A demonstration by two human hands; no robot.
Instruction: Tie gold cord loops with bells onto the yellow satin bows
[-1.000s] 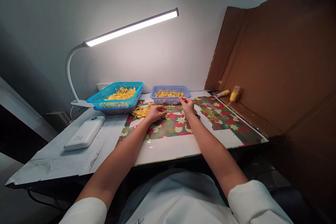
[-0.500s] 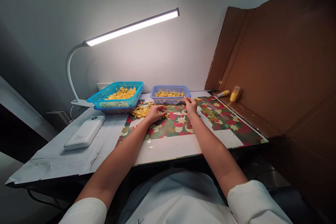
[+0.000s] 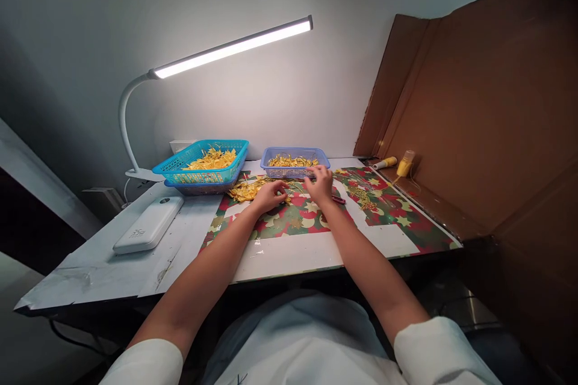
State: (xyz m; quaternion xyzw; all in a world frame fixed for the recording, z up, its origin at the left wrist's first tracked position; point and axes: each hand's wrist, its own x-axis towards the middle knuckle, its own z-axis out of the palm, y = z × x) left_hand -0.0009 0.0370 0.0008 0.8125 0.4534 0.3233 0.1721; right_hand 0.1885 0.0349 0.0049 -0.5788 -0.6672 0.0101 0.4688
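My left hand (image 3: 270, 197) rests on the patterned board (image 3: 289, 222) with its fingers curled; a yellow bit shows by the fingertips, but what they hold is too small to make out. Beside it lies a pile of yellow ribbon-like pieces (image 3: 246, 191). My right hand (image 3: 321, 185) is open, fingers apart, just in front of a small purple basket (image 3: 295, 173) with more thin yellow pieces (image 3: 289, 160). A slim red tool (image 3: 338, 199) pokes out to the right of my right wrist, mostly hidden.
A turquoise basket (image 3: 196, 176) of yellow pieces sits on a blue one at left. A white power bank (image 3: 149, 225) and a lit lamp (image 3: 235, 48) are nearby. Thin gold strands (image 3: 363, 197), a yellow-capped bottle (image 3: 405, 163) and a cardboard wall (image 3: 478, 114) stand right.
My right hand has gone from a pinch at the purple basket's corner to spread fingers, slightly left. The red tool now shows beside the wrist. My left hand stays nearly in place.
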